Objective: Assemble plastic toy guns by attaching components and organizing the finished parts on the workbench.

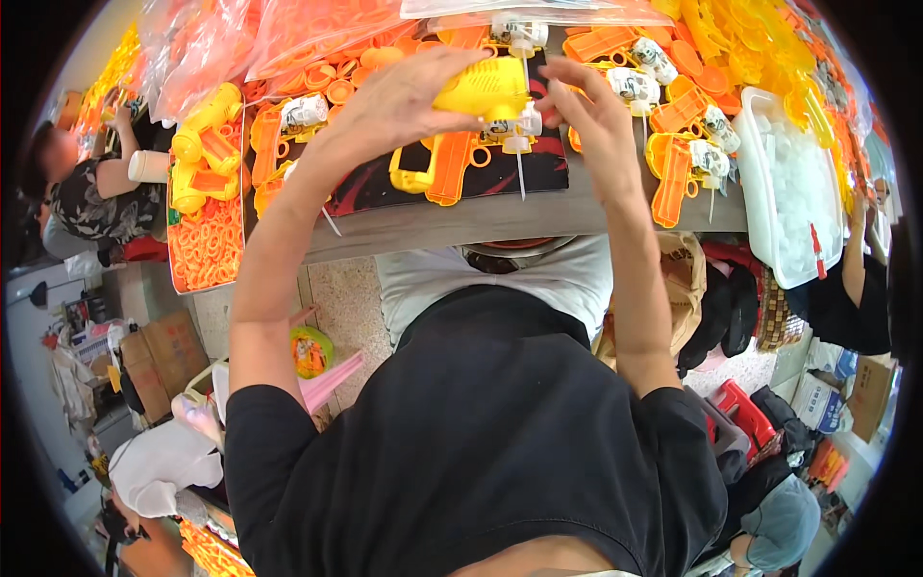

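My left hand [399, 96] is closed around a yellow plastic toy gun shell [484, 88], held above the table with its vent slots facing up. To the right of the shell, my right hand [598, 120] has its fingers curved and apart, with nothing visible in them. Beneath lies an orange and yellow toy gun half [448, 169] on a dark mat [380, 185]. A white motor-like unit [517, 130] with a thin white tube sits beside it, partly hidden by the shell. Another white unit [520, 37] rests farther back.
More gun halves with white units [694, 159] lie at the right, near a white tub [762, 192] of translucent parts. At the left, yellow shells [207, 135] sit over a box of small orange rings [207, 252]. Plastic bags [317, 34] cover orange parts behind. Other people work on both sides.
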Demonstrator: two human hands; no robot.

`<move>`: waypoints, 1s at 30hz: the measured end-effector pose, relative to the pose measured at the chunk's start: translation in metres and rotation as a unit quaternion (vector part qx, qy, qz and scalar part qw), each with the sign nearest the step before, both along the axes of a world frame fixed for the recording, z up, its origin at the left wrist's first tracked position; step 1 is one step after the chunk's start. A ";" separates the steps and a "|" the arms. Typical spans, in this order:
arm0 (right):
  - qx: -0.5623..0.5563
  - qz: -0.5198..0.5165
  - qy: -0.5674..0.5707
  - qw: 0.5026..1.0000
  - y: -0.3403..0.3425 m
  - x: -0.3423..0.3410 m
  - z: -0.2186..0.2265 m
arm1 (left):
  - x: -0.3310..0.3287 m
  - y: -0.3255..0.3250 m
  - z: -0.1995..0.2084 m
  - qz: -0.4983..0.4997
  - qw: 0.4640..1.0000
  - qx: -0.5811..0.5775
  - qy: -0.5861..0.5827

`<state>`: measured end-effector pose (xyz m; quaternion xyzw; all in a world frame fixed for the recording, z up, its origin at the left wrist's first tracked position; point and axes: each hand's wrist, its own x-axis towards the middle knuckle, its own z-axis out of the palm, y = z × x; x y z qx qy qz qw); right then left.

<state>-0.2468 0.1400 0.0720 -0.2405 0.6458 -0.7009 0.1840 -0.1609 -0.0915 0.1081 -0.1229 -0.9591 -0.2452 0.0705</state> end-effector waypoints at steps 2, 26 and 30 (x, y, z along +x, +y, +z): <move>0.033 -0.039 0.073 0.996 0.010 0.006 -0.042 | -0.001 0.006 -0.015 -0.012 1.000 -0.008 -0.014; 0.138 0.103 0.220 0.960 -0.007 0.032 -0.072 | 0.018 0.018 -0.017 -0.037 0.985 -0.096 -0.136; 0.139 0.103 0.227 0.959 -0.006 0.031 -0.073 | 0.016 0.025 -0.016 -0.026 0.974 -0.147 -0.168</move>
